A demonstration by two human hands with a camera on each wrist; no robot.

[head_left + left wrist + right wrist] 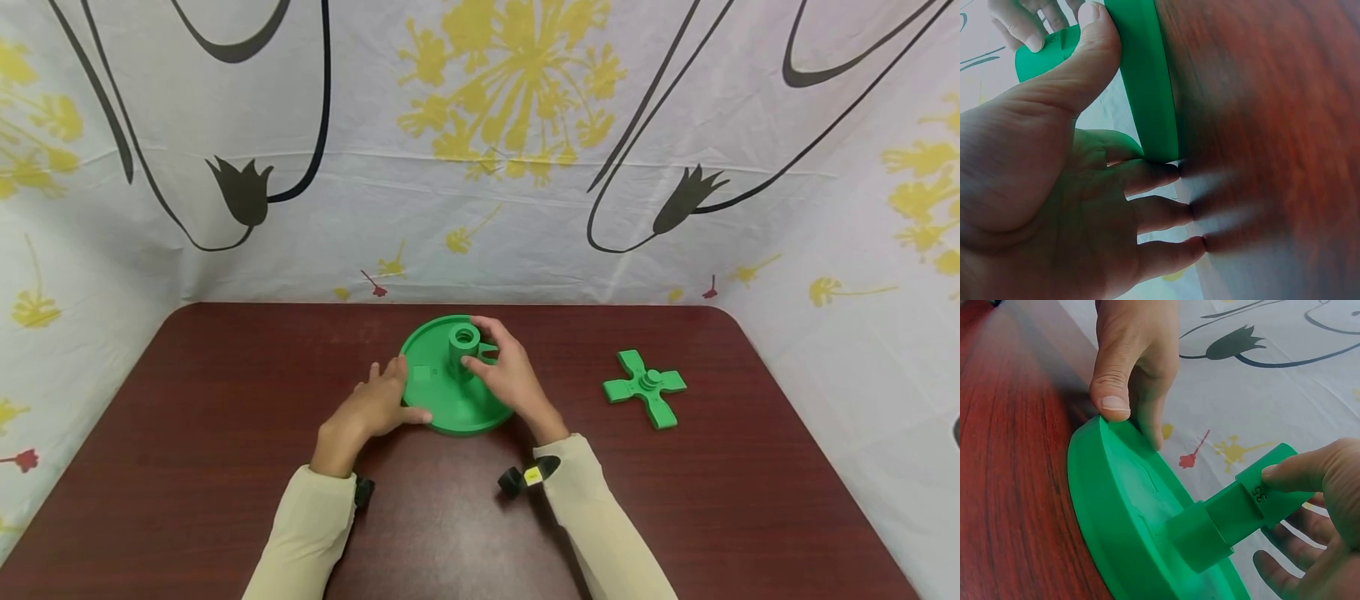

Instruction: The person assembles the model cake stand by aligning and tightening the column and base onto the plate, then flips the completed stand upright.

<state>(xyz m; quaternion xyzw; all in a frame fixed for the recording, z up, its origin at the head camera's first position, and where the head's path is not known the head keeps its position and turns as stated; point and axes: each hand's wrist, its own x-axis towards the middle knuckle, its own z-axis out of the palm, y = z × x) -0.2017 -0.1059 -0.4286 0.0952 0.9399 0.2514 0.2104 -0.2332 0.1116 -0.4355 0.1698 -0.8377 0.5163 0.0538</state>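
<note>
A round green base (450, 410) with a raised rim lies at the far middle of the table. From its centre rises a green post (461, 358), hollow at the top with thread showing inside. My left hand (377, 401) spans the near-left rim, thumb and forefinger against it; in the left wrist view the other fingertips (1200, 245) touch the table. My right hand (512, 375) grips the post's upper sleeve (1272, 487), marked "35", between thumb and fingers. A narrower part of the post shows below the sleeve in the right wrist view.
To the right on the dark red-brown table (187, 433) lies a green cross-shaped piece (651, 381) with a short threaded stub upward. A white cloth (480, 250) printed with flowers hangs behind the table and along both sides.
</note>
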